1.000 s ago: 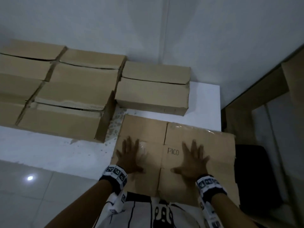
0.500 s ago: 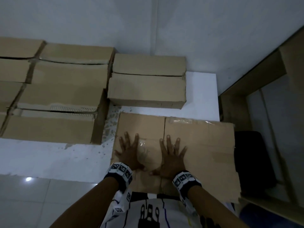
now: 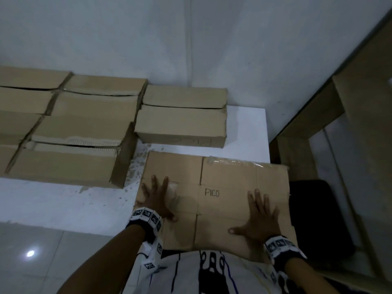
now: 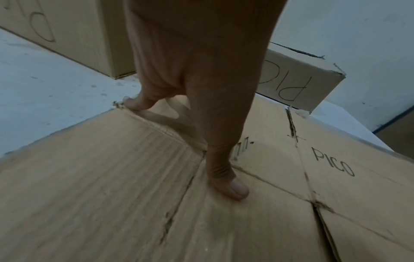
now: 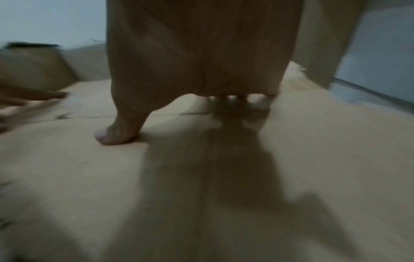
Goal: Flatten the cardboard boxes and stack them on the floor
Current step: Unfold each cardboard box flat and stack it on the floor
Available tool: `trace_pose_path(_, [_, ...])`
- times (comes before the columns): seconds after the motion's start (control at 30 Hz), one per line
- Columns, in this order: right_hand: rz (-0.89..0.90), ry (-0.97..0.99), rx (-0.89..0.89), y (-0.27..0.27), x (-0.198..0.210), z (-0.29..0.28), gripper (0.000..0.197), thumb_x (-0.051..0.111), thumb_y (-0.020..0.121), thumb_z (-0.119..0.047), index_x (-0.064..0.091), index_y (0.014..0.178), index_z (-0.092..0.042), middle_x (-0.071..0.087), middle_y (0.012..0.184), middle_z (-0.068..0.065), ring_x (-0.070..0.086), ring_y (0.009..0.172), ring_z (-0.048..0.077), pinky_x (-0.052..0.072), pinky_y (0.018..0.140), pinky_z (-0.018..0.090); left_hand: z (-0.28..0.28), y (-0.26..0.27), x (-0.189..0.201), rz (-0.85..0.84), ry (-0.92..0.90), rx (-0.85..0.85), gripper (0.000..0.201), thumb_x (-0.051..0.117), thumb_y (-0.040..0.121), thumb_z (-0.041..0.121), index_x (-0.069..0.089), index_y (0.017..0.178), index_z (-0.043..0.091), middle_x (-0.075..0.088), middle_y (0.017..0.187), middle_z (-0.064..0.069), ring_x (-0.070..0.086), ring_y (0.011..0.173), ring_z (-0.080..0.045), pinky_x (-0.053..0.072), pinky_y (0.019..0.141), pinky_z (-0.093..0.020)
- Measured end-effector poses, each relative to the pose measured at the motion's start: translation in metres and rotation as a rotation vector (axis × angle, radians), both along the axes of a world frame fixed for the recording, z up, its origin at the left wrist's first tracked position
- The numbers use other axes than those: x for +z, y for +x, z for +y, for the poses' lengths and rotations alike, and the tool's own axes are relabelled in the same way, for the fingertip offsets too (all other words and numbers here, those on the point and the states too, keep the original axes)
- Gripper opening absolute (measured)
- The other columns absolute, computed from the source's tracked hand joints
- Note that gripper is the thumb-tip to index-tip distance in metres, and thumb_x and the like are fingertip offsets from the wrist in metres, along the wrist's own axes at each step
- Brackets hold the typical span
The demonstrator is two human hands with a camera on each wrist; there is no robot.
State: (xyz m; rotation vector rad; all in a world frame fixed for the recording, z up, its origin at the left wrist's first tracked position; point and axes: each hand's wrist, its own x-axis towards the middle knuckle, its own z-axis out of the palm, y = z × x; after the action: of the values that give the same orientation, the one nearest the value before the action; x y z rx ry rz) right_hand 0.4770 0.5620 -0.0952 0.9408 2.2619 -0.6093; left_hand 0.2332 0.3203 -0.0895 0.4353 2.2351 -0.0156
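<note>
Both hands are spread flat on the flattened box [image 3: 229,187], which lies at the near right corner of the white table [image 3: 63,204], its near edge overhanging toward the person. The left hand [image 3: 158,199] is pressed on the left panel with fingers straight and splayed; in the left wrist view its little fingertip sits right at the left edge and the thumb is planted beside a crease. The right hand [image 3: 259,219] is laid on the right panel, fingers straight and apart, thumb stretched toward the centre; nothing is gripped by either hand. The right wrist view is blurred, so finer contact there cannot be told.

The step in hand is judged to be the pressing-down of the collapsed box. It is done well if weight is put through the palms rather than the fingertips, and if the creases and the taped far edge [image 3: 233,163] are worked in turn, since springy folds tend to lift again. The overhanging part is best not leaned on, or the sheet could tip off the table. Three or more unflattened boxes [image 3: 182,124] are stood behind and to the left, so most of the task is judged still to be done. The floor [image 3: 31,262] at lower left is where the sheet should be stacked next.
</note>
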Motion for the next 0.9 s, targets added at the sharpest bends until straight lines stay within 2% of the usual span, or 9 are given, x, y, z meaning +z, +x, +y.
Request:
trace_pose_path(0.13, [-0.022,-0.059,0.137,-0.030,0.002,-0.027,0.164,0.057,0.029,-0.097,-0.043,0.140,-0.029,-0.057,0.142,0.002,-0.046,0.130,0.047,-0.017,0.103,0.076,0.012,0.009,-0.002,0.019,-0.007,0.015,0.148,0.091,0.057,0.040,-0.026,0.148,0.038,-0.040,0.153,-0.002,-0.024,0.143,-0.046,0.019,0.107,-0.073])
trace_pose_path(0.27, [-0.020,-0.121,0.368,-0.059,0.005,-0.052,0.163,0.069,0.036,-0.088,-0.039,0.143,-0.027,-0.054,0.144,-0.001,-0.047,0.128,0.049,-0.019,0.099,0.078,0.015,0.019,-0.008,0.026,0.000,0.045,0.139,0.087,0.068,0.032,-0.024,0.150,0.026,-0.031,0.157,-0.007,-0.016,0.145,-0.046,0.027,0.110,-0.065])
trace_pose_path(0.37, [0.014,-0.120,0.403,-0.061,0.003,-0.045,0.161,0.071,0.037,-0.086,-0.033,0.147,-0.031,-0.049,0.148,-0.008,-0.044,0.133,0.041,-0.017,0.103,0.076,0.003,0.019,-0.018,0.037,0.047,0.035,0.141,0.088,0.065,0.036,-0.022,0.151,0.021,-0.029,0.158,-0.010,-0.018,0.145,-0.044,0.018,0.117,-0.058])
trace_pose_path(0.43, [0.053,-0.116,0.366,-0.051,0.003,-0.027,0.159,0.069,0.036,-0.088,-0.030,0.148,-0.035,-0.044,0.150,-0.013,-0.038,0.141,0.028,-0.016,0.107,0.072,-0.004,0.021,-0.021,0.033,0.077,0.031,0.144,0.091,0.062,0.035,-0.021,0.152,0.020,-0.031,0.157,-0.006,-0.022,0.144,-0.042,0.012,0.119,-0.056])
trace_pose_path(0.53, [0.084,-0.094,0.248,-0.029,0.002,0.005,0.161,0.064,0.031,-0.093,-0.031,0.147,-0.037,-0.041,0.152,-0.013,-0.033,0.143,0.019,-0.016,0.113,0.063,-0.009,0.030,-0.018,0.021,0.086,0.032,0.145,0.091,0.062,0.029,-0.022,0.151,0.022,-0.033,0.156,-0.002,-0.024,0.143,-0.044,0.018,0.116,-0.060])
trace_pose_path(0.63, [0.076,-0.049,0.111,-0.005,0.002,0.036,0.164,0.061,0.026,-0.096,-0.030,0.148,-0.036,-0.039,0.154,-0.012,-0.031,0.145,0.020,-0.011,0.117,0.060,-0.012,0.033,-0.016,0.030,0.102,0.034,0.142,0.091,0.062,0.029,-0.020,0.152,0.023,-0.030,0.158,-0.003,-0.022,0.143,-0.044,0.020,0.115,-0.060])
trace_pose_path(0.77, [0.073,-0.043,-0.076,0.016,0.002,0.063,0.168,0.060,0.020,-0.099,-0.036,0.143,-0.037,-0.041,0.152,-0.012,-0.030,0.146,0.024,-0.006,0.116,0.065,-0.012,0.040,-0.015,0.029,0.094,0.049,0.143,0.091,0.061,0.034,-0.019,0.152,0.026,-0.031,0.157,-0.002,-0.023,0.143,-0.045,0.019,0.115,-0.062])
trace_pose_path(0.83, [0.059,-0.070,-0.083,0.013,0.001,0.062,0.169,0.059,0.017,-0.099,-0.042,0.137,-0.036,-0.042,0.153,-0.007,-0.033,0.143,0.030,-0.007,0.114,0.067,-0.005,0.046,-0.011,-0.030,0.071,0.002,0.146,0.090,0.058,0.043,-0.022,0.151,0.028,-0.036,0.155,-0.002,-0.026,0.141,-0.046,0.013,0.115,-0.065])
trace_pose_path(0.9, [0.039,-0.076,-0.049,0.004,0.004,0.050,0.170,0.054,0.015,-0.100,-0.041,0.139,-0.033,-0.043,0.152,-0.005,-0.036,0.141,0.036,-0.011,0.111,0.070,0.009,0.052,-0.007,-0.060,0.078,-0.090,0.145,0.088,0.059,0.048,-0.023,0.151,0.029,-0.038,0.154,-0.003,-0.028,0.141,-0.044,0.007,0.114,-0.067])
